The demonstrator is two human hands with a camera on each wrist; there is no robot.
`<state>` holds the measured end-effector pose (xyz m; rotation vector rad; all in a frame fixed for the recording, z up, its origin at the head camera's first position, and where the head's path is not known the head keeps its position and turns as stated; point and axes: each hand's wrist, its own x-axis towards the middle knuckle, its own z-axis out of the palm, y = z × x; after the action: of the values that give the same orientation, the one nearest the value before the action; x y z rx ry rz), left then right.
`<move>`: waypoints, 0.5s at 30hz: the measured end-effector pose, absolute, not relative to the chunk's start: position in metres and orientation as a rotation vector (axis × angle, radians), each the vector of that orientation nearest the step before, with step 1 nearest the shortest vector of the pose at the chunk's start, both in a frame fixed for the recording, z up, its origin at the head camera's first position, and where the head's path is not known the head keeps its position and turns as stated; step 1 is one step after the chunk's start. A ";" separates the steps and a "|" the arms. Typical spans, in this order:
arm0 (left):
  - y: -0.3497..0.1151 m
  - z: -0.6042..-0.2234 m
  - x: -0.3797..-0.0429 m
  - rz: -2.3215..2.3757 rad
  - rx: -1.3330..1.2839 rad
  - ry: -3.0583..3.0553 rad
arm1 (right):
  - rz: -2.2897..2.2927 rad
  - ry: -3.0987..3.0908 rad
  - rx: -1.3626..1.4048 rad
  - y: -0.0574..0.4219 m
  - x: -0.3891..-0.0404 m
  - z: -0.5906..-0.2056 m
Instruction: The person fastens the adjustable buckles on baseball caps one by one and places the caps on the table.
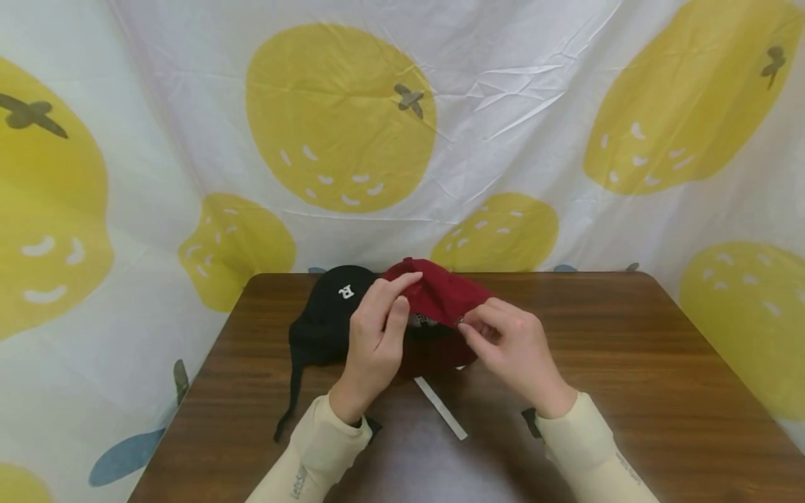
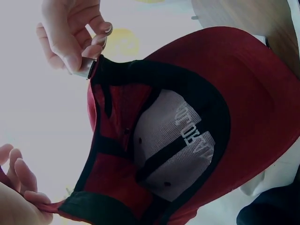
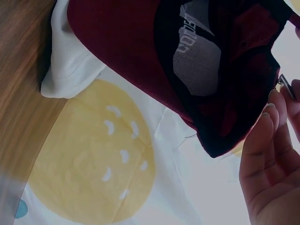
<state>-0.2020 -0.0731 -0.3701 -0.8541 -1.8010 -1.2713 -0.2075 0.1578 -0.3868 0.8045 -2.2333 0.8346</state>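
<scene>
A red baseball cap (image 1: 440, 290) is held up in front of me by both hands, its opening turned toward me. Its black sweatband and a grey inner panel (image 2: 176, 136) with lettering show in the left wrist view. My right hand (image 1: 516, 342) pinches a small metal buckle (image 2: 86, 68) at the edge of the cap's rear opening. My left hand (image 1: 377, 335) holds the narrow red strap end on the opposite side, thumb and fingers bent at it in the left wrist view. The cap's brim (image 3: 117, 42) points down, close over the table.
To the left, a black cap (image 1: 323, 314) with a white letter lies on the brown wooden table (image 1: 629, 349), its strap trailing forward. A thin white strip (image 1: 440, 409) lies near my wrists. A white cap (image 3: 70, 61) sits behind the red brim. Lemon-print cloth (image 1: 490, 140) hangs behind.
</scene>
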 end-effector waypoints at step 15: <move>-0.069 -0.377 -0.203 -1.146 -0.824 -1.867 | 1.244 -2.249 0.695 0.155 -0.201 -0.379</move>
<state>-0.2031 -0.0693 -0.3768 -0.8245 -1.8667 -1.1462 -0.2009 0.1551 -0.3795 0.6947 -2.2492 1.2438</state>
